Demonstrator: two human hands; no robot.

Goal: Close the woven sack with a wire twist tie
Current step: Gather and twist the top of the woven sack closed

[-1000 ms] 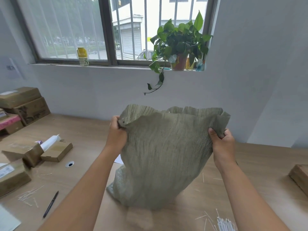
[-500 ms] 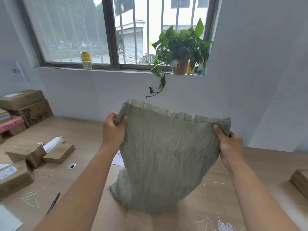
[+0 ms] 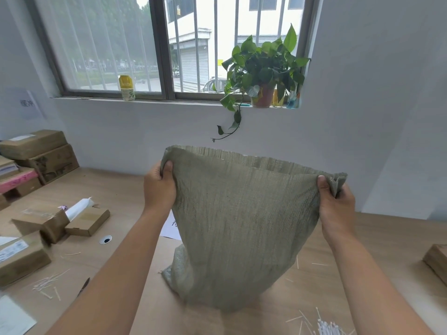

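Fingers (image 3: 167, 165) of both hands pinch the woven sack's top corners.

Left hand (image 3: 158, 187) grips the corner at 10 o'clock, thumb in front; woven sack (image 3: 242, 226) hangs stretched between the hands, its bottom resting on the wooden table (image 3: 121, 189) at centre; right hand (image 3: 336, 209) clamps the bunched corner at 2 o'clock; loose wire twist ties (image 3: 329, 328) lie at 5 o'clock.

Two bare forearms — no sleeves, left hand (image 3: 158, 189), right hand (image 3: 335, 207) — ungloved
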